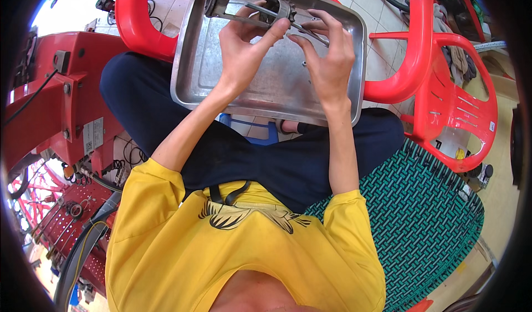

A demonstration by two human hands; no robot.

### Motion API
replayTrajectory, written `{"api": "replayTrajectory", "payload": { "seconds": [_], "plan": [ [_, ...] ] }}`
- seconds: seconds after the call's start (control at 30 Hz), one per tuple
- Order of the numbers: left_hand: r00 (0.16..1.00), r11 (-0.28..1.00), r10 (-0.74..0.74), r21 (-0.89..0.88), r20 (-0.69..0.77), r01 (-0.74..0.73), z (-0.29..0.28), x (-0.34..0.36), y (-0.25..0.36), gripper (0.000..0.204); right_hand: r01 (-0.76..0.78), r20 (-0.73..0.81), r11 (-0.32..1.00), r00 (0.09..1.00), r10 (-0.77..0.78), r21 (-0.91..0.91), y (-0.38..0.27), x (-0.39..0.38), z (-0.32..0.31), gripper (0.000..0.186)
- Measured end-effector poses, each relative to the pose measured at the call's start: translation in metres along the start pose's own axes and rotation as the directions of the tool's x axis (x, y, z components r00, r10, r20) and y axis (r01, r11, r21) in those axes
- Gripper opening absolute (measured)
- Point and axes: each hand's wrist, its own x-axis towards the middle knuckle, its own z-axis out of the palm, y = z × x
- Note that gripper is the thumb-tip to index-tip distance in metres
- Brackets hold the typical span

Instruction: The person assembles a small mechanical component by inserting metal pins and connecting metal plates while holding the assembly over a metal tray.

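Over the far half of a metal tray, my left hand is closed round a grey metal frame with parallel bars and a notched round collar at its right end. The thumb presses near that collar. Just right of it, my right hand has its fingers curled round a thin dark metal rod, which slants down to the right from the collar. Whether the rod is joined to the frame I cannot tell. Small dark bits lie on the tray floor below my hands.
The tray rests on a red plastic chair between my knees. Another red chair stands at the right. Red machinery and a perforated red tool panel with tools are at the left. A green woven seat is under me.
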Motion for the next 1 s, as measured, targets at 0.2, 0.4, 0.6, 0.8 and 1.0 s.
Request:
{"api": "replayTrajectory", "payload": {
  "seconds": [0.2,0.4,0.6,0.8,1.0],
  "plan": [
    [0.999,1.0,-0.009,-0.002,0.052,0.009,0.001,-0.003,0.005,0.049,0.043,0.003,0.996,0.999,-0.043,-0.081,-0.001,-0.002,-0.004,0.046],
    [0.997,0.998,-0.04,-0.045,0.071,0.044,0.001,0.001,0.001,0.045,-0.07,-0.064,0.991,0.995,0.078,0.116,-0.002,-0.004,0.001,0.038],
    [0.994,0.999,-0.043,0.03,0.1,0.04,0.003,-0.003,-0.002,0.04,0.018,-0.018,1.0,1.0,-0.018,0.014,0.003,-0.003,0.004,0.023],
    [0.993,0.998,-0.064,-0.022,0.102,0.066,0.003,-0.004,-0.006,0.047,0.077,-0.067,0.993,0.994,-0.083,-0.088,-0.001,0.0,0.004,0.013],
    [0.992,0.998,-0.049,0.044,0.115,0.044,0.005,-0.006,-0.001,0.053,-0.013,-0.022,0.996,1.0,0.011,-0.09,-0.003,-0.002,0.003,0.013]
  ]
}}
